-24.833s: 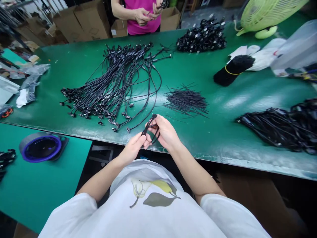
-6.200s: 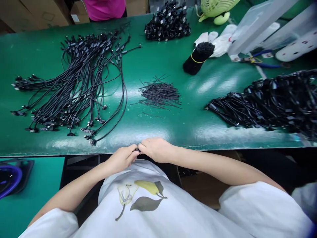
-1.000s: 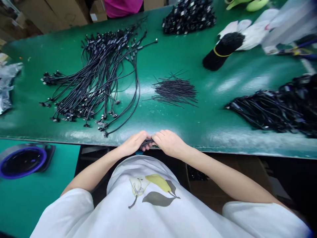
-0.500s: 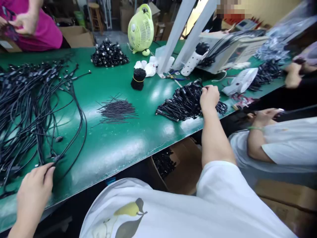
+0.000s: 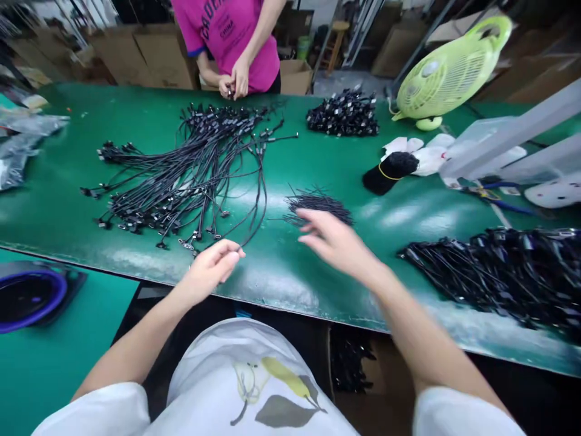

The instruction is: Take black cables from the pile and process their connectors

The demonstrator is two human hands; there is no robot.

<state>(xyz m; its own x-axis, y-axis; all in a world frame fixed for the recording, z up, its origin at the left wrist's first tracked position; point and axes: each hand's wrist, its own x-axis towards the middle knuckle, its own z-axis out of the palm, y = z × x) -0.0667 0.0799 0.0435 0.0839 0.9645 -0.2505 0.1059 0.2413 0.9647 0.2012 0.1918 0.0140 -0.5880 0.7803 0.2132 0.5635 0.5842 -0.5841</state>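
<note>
My left hand (image 5: 209, 267), near the front edge of the table, is closed with thumb and fingers on a black cable (image 5: 262, 206) that curves up toward the large heap. That heap of loose black cables (image 5: 190, 160) with small metal-ended connectors spreads just beyond the hand. My right hand (image 5: 333, 241) is open, fingers stretched apart, above the near side of a pile of thin black ties (image 5: 320, 203). Nothing shows between its fingers. To the right lies a heap of coiled, bundled black cables (image 5: 494, 275).
Across the green table (image 5: 295, 284) a co-worker in a pink shirt (image 5: 231, 36) works with both hands. Farther back are a connector pile (image 5: 342, 114), a green fan (image 5: 447, 72) and a banded black bundle (image 5: 385, 175). A cardboard box (image 5: 385, 375) stands below the edge.
My right hand has left the bundled cables and moved left to the thin ties, its fingers now apart. My left hand keeps hold of the cable. The view has turned left.
</note>
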